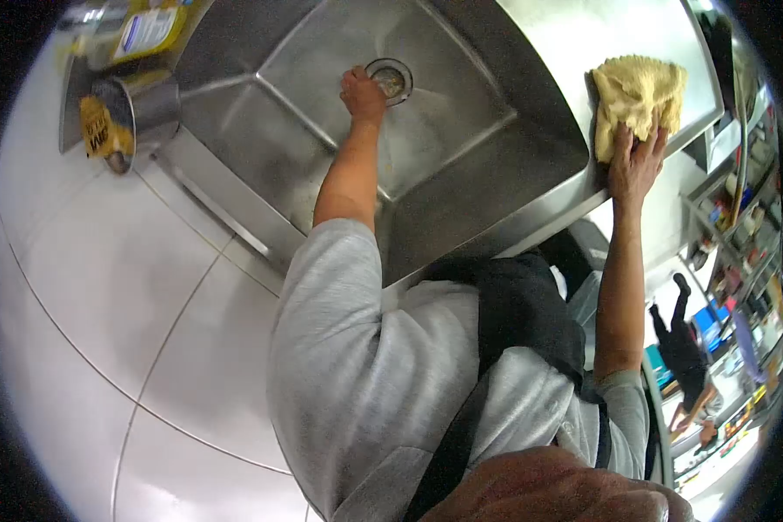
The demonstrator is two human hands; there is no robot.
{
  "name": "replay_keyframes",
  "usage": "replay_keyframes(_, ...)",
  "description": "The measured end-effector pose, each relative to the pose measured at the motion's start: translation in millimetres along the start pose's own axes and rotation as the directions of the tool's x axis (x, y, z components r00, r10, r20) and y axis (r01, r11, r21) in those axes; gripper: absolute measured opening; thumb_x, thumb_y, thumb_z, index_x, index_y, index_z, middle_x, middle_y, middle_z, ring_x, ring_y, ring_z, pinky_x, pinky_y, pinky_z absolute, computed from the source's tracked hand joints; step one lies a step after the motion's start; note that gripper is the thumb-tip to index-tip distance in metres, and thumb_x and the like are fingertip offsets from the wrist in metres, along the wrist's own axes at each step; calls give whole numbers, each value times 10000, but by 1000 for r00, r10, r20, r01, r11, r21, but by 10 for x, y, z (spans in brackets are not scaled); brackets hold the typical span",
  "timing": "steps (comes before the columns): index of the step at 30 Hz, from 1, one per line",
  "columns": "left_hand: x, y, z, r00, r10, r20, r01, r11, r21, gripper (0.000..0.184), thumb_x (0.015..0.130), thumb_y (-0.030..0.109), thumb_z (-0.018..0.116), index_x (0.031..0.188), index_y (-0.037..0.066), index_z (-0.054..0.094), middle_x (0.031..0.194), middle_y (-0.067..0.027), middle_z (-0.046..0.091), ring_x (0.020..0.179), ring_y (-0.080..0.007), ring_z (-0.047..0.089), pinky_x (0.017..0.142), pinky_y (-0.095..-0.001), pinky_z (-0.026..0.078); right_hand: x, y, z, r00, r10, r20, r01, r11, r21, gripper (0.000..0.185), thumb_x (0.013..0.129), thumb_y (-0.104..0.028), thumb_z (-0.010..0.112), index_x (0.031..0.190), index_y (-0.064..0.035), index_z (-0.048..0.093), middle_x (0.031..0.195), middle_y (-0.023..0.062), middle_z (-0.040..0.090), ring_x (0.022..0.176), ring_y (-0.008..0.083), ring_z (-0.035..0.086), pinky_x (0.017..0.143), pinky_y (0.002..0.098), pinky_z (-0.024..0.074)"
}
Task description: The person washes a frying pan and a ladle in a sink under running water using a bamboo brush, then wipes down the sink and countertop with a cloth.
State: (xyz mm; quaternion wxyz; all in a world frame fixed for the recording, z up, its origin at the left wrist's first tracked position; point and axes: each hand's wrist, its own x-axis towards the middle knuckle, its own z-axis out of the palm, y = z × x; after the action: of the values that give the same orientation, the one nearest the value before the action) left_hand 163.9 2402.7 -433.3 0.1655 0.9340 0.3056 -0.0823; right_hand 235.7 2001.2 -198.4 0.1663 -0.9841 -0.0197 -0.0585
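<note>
My left hand (364, 93) reaches down into a stainless-steel sink (304, 65), at the left rim of the round drain (393, 81). Its fingers are curled closed, and whatever they may hold is hidden. Small pale scraps lie in the drain. On the steel counter to the right of the basin lies a bunched yellow cloth (639, 91). My right hand (637, 165) rests on the near edge of this cloth, its fingers stretched out and somewhat apart.
Left of the sink, a metal container (154, 97) with a yellow-and-black label stands near a labelled bottle (148, 33). White tiles (87, 287) cover the left side. Far right, a co-worker (687, 357) is near crowded shelves (748, 209).
</note>
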Motion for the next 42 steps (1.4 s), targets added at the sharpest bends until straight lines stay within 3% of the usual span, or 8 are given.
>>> replay_keyframes(9,359,-529,418,983,103,149,-119,988,100,548,781,86,647,1261,-51,420,1195,-234,514,1081,-365,532,834,-407,506,-682,251,-625,906,319,-278,-128,834,537,403,955,-214,526,1290,2,468,1347,161,447,1231,240,454,1033,357,355)
replay_keyframes(12,244,-522,10,810,-286,511,533,722,-440,509,824,98,633,1273,-28,429,1131,-188,566,960,-308,587,811,-441,516,-1328,600,-646,902,431,1,-367,766,528,309,964,-234,497,1180,-31,584,1147,130,609,1052,216,571,918,320,434)
replay_keyframes(15,226,-646,-619,687,633,356,-688,724,39,241,846,121,618,1057,21,561,994,-134,596,892,-305,588,768,-448,508,-2094,783,-387,617,585,526,-784,514,348,383,908,-344,567,1137,-38,602,1080,155,647,941,259,627,815,374,494)
replay_keyframes(17,650,-623,-1034,856,132,500,375,507,-776,293,841,97,541,1105,-26,565,1035,-173,589,952,-303,574,842,-457,469,-2660,891,15,441,512,737,-847,508,154,464,840,-407,618,1103,-25,615,1059,209,638,954,331,628,810,413,498)
replay_keyframes(22,-53,1329,-3295,915,369,-162,-386,686,-617,178,852,62,521,990,-46,554,943,-165,594,846,-251,593,611,-348,516,-3861,529,617,383,433,816,-843,525,117,535,874,-463,520,1100,9,630,1176,234,579,1092,387,560,903,458,458)
replay_keyframes(29,-2560,4211,-3160,86,988,-132,-519,-69,-852,262,905,52,541,1137,-62,497,1094,-172,534,1019,-254,519,870,-360,460,-4584,327,897,259,461,849,-952,269,144,576,878,-531,478,1276,-121,547,1369,166,440,1303,346,370,1032,569,272)
replay_keyframes(37,-6856,4314,-1163,-679,704,-206,152,-140,-978,163,804,-36,665,944,1,591,912,-89,642,863,-158,609,768,-287,524,-4964,599,795,269,507,819,-951,5,309,578,871,-539,486,1338,-199,487,1401,107,423,1309,319,370,1031,552,283)
replay_keyframes(42,-7629,3412,311,-873,424,-241,-146,-698,-701,220,745,-53,613,927,70,614,871,-103,596,808,-234,611,766,-350,483,-5299,341,1007,261,661,703,-876,-144,460,571,882,-518,476,1351,-192,462,1416,104,403,1323,318,346,1043,538,272)
